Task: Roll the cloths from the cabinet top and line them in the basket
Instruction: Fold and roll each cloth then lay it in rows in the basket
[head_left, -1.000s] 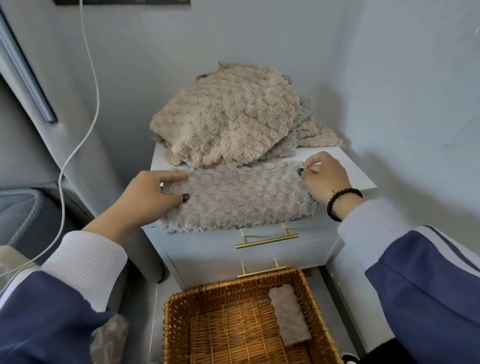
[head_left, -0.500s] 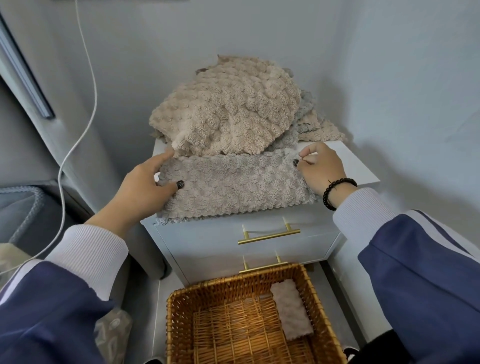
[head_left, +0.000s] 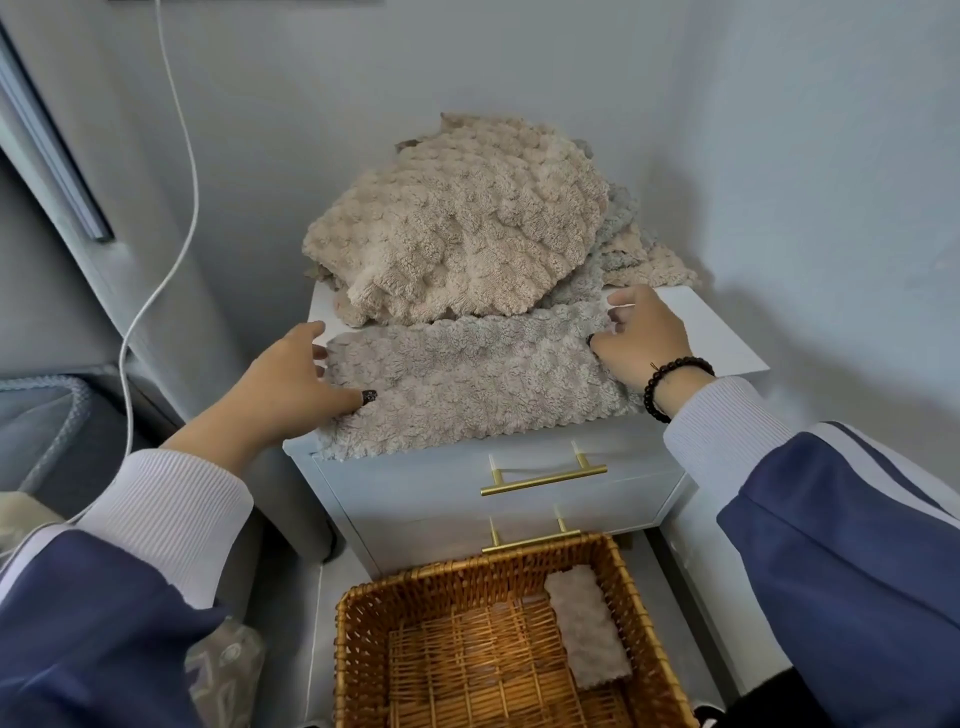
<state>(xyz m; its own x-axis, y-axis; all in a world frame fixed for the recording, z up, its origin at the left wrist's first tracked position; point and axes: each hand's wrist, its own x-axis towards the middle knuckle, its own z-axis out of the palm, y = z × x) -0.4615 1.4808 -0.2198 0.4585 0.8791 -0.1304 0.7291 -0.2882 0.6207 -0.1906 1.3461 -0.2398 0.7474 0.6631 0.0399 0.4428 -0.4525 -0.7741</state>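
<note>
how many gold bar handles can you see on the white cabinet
2. The upper gold bar handle sits on the top drawer front. The lower gold bar handle is on the drawer beneath, just above the woven wicker basket's back rim. Lower ones could be hidden.

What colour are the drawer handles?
Shiny gold metal bar handles on the white cabinet, head view.

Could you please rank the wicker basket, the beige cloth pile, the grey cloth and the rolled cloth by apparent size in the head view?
1. wicker basket, though nearer the camera
2. beige cloth pile
3. grey cloth
4. rolled cloth
</note>
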